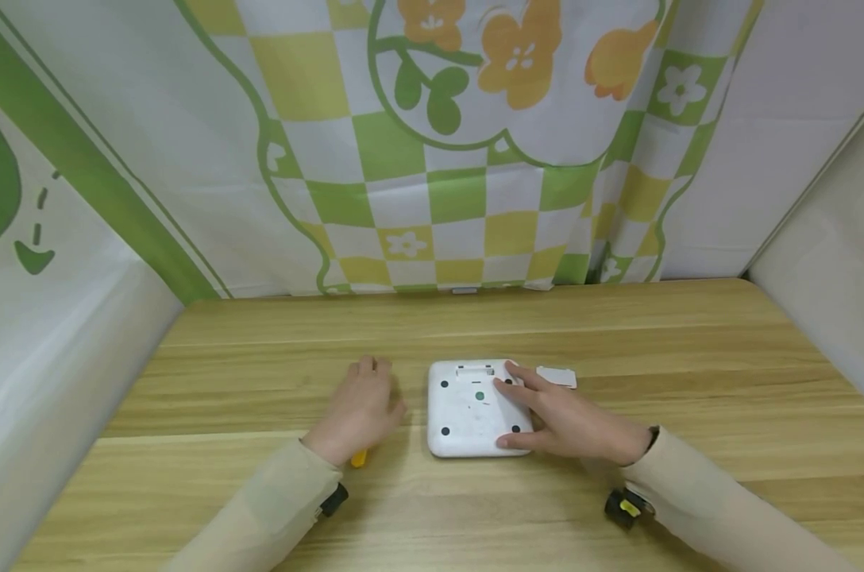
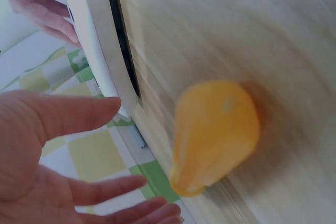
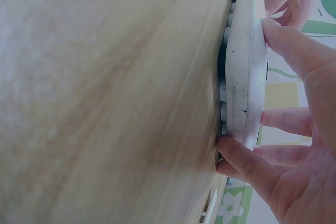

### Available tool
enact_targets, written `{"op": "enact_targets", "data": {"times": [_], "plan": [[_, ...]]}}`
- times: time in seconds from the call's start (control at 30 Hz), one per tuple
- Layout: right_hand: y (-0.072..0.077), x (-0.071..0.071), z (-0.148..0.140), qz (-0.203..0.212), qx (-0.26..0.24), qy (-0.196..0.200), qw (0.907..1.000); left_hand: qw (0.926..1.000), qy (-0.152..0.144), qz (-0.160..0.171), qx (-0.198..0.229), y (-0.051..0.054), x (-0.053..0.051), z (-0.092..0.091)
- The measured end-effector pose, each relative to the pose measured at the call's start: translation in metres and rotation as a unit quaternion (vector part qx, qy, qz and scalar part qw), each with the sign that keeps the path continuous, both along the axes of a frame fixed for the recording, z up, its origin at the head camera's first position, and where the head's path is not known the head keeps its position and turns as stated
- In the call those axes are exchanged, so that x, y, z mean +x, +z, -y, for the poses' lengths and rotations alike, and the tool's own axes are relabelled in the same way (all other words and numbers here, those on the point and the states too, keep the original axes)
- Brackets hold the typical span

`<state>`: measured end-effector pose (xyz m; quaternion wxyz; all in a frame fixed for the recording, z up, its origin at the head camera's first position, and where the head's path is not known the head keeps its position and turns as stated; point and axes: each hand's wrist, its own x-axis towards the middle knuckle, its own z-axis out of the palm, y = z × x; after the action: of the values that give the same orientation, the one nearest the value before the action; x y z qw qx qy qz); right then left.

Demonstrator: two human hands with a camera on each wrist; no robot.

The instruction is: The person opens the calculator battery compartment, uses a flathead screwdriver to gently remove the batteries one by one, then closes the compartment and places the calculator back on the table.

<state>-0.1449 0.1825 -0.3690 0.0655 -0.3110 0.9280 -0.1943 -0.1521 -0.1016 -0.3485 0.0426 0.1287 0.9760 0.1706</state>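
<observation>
A white square device with rounded corners lies upside down on the wooden table, showing dark round feet and an open compartment at its far edge. Keys line its underside in the right wrist view. My right hand holds its right side, thumb and fingers on the back and some fingers around the edge. My left hand hovers left of the device, its fingers apart and nothing between them. Below that hand lies an orange bulbous handle, narrower at one end; its other details are blurred.
A small white cover-like plate lies just beyond my right hand. A checked, flowered curtain hangs along the far edge of the table. Pale cloth walls stand at both sides.
</observation>
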Motion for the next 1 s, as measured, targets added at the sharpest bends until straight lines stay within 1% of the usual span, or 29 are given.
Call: {"op": "enact_targets", "data": {"times": [0.13, 0.27, 0.37, 0.43, 0.53, 0.63, 0.7, 0.87, 1.0], "plan": [[0.0, 0.0, 0.0, 0.0, -0.003, 0.002, 1.0, 0.9994, -0.031, 0.0, 0.015, -0.003, 0.001, -0.003], [0.0, 0.0, 0.0, 0.002, -0.005, 0.003, 1.0, 0.9983, -0.049, -0.01, 0.032, -0.005, 0.001, -0.004], [0.0, 0.0, 0.0, 0.002, -0.005, 0.002, 1.0, 0.9975, -0.052, 0.014, 0.047, -0.004, 0.001, -0.006], [-0.001, 0.0, 0.0, 0.001, -0.005, 0.003, 1.0, 0.9962, -0.06, 0.032, 0.054, -0.004, 0.001, -0.008], [0.0, 0.0, 0.0, 0.001, -0.006, 0.005, 1.0, 0.9944, -0.074, 0.056, 0.05, -0.004, 0.001, -0.012], [0.0, 0.0, 0.0, -0.002, -0.007, 0.007, 1.0, 0.9922, -0.095, 0.066, 0.047, -0.005, 0.002, -0.017], [0.001, 0.0, 0.0, -0.002, -0.007, 0.006, 1.0, 0.9909, -0.1, 0.076, 0.049, -0.006, 0.003, -0.019], [0.0, -0.001, 0.0, 0.002, -0.006, 0.005, 1.0, 0.9882, -0.105, 0.096, 0.057, -0.007, 0.004, -0.025], [0.0, -0.001, 0.001, 0.005, -0.006, 0.007, 0.9999, 0.9871, -0.109, 0.099, 0.062, -0.007, 0.005, -0.028]]}}
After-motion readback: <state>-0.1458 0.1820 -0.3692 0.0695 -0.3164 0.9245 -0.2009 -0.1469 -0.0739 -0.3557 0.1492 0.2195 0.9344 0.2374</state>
